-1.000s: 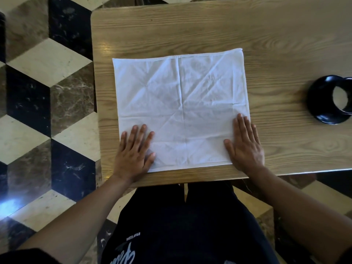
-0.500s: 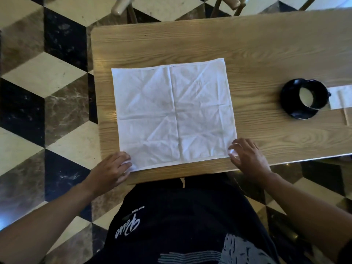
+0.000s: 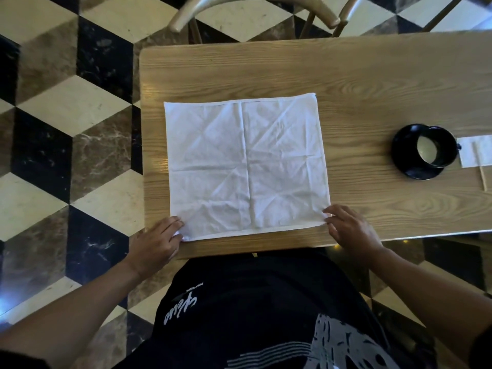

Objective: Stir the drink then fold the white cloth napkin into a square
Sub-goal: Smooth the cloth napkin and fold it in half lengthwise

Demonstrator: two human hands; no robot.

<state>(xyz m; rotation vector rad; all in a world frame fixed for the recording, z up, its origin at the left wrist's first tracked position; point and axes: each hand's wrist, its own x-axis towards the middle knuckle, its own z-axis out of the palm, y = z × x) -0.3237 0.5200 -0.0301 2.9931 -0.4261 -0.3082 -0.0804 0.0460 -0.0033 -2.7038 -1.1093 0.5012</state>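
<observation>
A white cloth napkin (image 3: 246, 166) lies spread flat and creased on the wooden table (image 3: 359, 83). My left hand (image 3: 157, 242) pinches its near left corner at the table's front edge. At the near right corner my right hand (image 3: 351, 227) pinches the cloth with curled fingers. Far to the right stands a black cup (image 3: 432, 147) of pale drink on a black saucer (image 3: 410, 166), and a wooden stir stick (image 3: 480, 166) lies beside it.
A white paper napkin (image 3: 476, 153) lies under the stick at the right edge. A wooden chair (image 3: 253, 9) stands beyond the table's far side. Checkered marble floor (image 3: 66, 129) lies to the left.
Both hands slid from lying flat on the napkin back to its near corners and now pinch them. The view has shifted, bringing the cup further into sight.
</observation>
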